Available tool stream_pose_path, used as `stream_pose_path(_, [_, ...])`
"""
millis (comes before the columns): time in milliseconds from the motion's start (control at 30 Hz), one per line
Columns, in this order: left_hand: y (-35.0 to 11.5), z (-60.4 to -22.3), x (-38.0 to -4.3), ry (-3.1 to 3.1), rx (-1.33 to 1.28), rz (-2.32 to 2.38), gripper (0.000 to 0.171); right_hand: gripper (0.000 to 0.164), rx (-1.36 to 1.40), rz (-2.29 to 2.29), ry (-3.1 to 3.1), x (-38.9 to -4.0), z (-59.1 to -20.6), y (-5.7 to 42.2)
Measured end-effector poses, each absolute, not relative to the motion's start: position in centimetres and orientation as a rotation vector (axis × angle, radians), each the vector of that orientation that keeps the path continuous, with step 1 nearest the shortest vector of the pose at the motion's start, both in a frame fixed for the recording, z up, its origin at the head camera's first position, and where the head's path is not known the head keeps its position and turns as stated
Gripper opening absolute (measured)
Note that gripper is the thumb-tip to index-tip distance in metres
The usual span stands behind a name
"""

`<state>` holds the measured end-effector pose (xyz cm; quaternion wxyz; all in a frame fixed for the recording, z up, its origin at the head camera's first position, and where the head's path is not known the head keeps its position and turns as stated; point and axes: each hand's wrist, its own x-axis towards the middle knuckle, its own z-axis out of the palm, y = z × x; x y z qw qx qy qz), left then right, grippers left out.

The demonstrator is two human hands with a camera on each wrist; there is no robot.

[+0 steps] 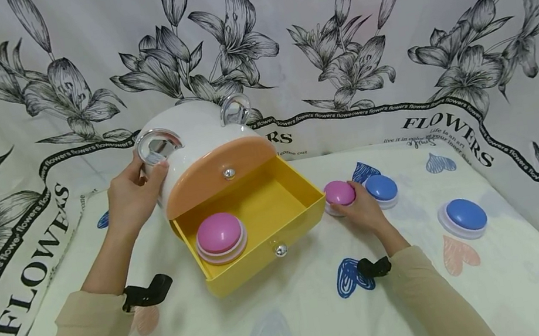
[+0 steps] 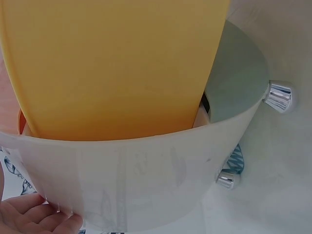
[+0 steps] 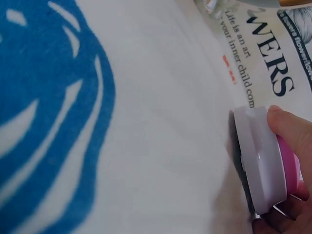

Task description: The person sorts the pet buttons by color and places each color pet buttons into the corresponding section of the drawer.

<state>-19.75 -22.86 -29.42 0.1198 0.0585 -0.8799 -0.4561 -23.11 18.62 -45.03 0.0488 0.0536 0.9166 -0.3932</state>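
Observation:
My left hand (image 1: 132, 194) grips the side of a glossy white domed drawer box (image 1: 198, 123), thumb beside one chrome ring; its fingers (image 2: 46, 214) press the white shell in the left wrist view. The box has an orange front panel (image 1: 219, 170) with a small silver knob, and below it a yellow drawer (image 1: 273, 191) stands pulled out. Inside the drawer, at its left end, sits a pink push button (image 1: 218, 233) on a white base. To the drawer's right, my right hand (image 1: 365, 211) pinches a second pink push button (image 1: 339, 192) by its rim, close over the cloth.
Two blue push buttons lie on the cloth at right: one (image 1: 381, 188) right beside my right hand, another (image 1: 466, 215) farther out. The white cloth (image 1: 317, 326) carries printed hearts. A flower-print curtain (image 1: 277, 24) hangs close behind the box.

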Motion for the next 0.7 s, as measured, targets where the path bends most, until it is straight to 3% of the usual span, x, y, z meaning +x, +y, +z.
stream_pose_path(300, [-22.9, -29.5, -19.7, -2.579, 0.179, -1.328, 0.079, 0.086, 0.133, -1.166, 2.834, -22.9, -44.0, 18.8])
stream_pose_path(700, [-22.8, -29.4, -19.7, -2.577, 0.181, -1.313, 0.078, 0.085, 0.025, -1.237, 2.917, -22.7, -39.8, 18.5])
